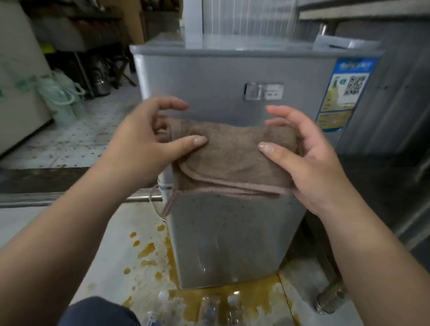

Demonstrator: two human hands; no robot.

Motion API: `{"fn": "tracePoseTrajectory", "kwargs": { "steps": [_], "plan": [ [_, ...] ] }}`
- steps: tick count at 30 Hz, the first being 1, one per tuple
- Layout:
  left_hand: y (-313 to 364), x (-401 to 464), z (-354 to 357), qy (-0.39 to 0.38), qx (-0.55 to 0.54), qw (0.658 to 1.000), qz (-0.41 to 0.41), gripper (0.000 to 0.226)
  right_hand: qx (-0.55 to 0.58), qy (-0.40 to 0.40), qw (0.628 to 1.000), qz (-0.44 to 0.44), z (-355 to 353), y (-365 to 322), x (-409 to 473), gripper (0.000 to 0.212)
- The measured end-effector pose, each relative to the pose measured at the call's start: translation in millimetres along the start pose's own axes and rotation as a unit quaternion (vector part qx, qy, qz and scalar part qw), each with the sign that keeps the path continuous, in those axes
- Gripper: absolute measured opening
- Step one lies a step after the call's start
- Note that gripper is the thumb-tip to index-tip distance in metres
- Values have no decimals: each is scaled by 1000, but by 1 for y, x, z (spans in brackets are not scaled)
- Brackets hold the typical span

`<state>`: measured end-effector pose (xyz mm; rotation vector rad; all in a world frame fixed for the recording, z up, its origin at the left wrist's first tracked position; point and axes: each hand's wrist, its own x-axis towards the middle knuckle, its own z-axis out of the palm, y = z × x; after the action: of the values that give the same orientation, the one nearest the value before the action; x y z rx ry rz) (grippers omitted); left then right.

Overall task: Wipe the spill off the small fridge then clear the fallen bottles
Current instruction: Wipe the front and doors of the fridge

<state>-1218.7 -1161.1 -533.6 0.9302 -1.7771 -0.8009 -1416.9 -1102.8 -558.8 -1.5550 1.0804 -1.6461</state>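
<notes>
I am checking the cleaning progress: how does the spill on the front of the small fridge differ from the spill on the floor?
On the small fridge, the spill is fine dark specks scattered over the grey door; the floor spill is brown-yellow puddles and blobs. The fridge specks are tiny and separate; the floor puddle is broad and joined, reaching the fallen bottles. Neither looks wiped yet.

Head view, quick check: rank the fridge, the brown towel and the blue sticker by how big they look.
1. Fridge, by far the largest.
2. Towel, held in front of it by both hands, so nearness inflates it somewhat.
3. Sticker, smallest.
</notes>
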Motion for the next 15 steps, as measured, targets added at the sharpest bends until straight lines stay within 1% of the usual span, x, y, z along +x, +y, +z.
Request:
{"fn": "tracePoseTrajectory", "kwargs": {
  "steps": [1,3,4,6,7,8,9,11,12,13,15],
  "plan": [
    [6,5,-6,23,34,999,30,46,-54,7,998,-29,2,-4,9,42],
    [16,15,-16,77,84,992,54,40,-163,50,981,-95,9,-11,30,38],
    [19,19,-18,105,104,987,55,39,-215,79,963,-139,14,-13,39,32],
    [17,25,-19,159,142,975,60,36,-303,136,911,-243,25,-12,54,15],
    [14,28,-18,183,152,969,63,34,-330,156,887,-281,29,-9,61,9],
    [11,31,-17,203,153,965,63,34,-342,167,874,-303,33,-5,66,6],
    [7,34,-16,217,147,963,63,33,-343,170,869,-312,36,-2,71,6],
    [-2,39,-16,233,156,957,77,31,-350,171,862,-325,40,6,76,16],
    [-5,41,-16,240,171,951,88,31,-371,178,850,-328,41,10,77,20],
    [-8,44,-18,245,178,948,97,32,-410,195,829,-327,43,12,77,23],
    [-10,49,-20,241,149,954,99,40,-498,226,771,-325,47,11,74,30]
  ]
}}
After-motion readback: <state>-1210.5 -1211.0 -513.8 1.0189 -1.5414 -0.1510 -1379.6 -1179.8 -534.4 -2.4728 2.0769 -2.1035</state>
